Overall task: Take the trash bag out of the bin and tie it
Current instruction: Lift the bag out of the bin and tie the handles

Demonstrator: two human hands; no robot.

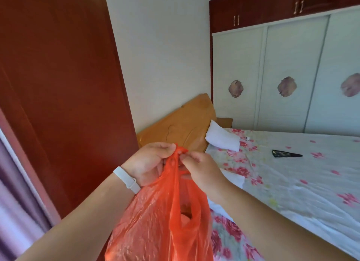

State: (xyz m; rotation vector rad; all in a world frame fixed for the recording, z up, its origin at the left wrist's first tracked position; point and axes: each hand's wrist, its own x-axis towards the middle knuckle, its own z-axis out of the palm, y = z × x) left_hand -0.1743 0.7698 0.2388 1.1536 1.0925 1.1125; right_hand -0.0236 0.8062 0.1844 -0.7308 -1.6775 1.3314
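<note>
An orange-red plastic trash bag (161, 218) hangs in the air in front of me, held up by its handles. My left hand (148, 163), with a white band on its wrist, grips the gathered handles from the left. My right hand (200, 169) pinches the handle ends at the top from the right, fingertips close to those of the left hand. The handles are bunched and twisted together between both hands. Some contents show faintly through the bag's thin plastic. No bin is in view.
A bed (292, 173) with a flowered sheet lies to the right, with a white pillow (222, 138) and a dark flat object (286, 154) on it. Its wooden headboard (179, 126) is behind my hands. A red-brown door (58, 85) stands left; a wardrobe (282, 75) fills the back.
</note>
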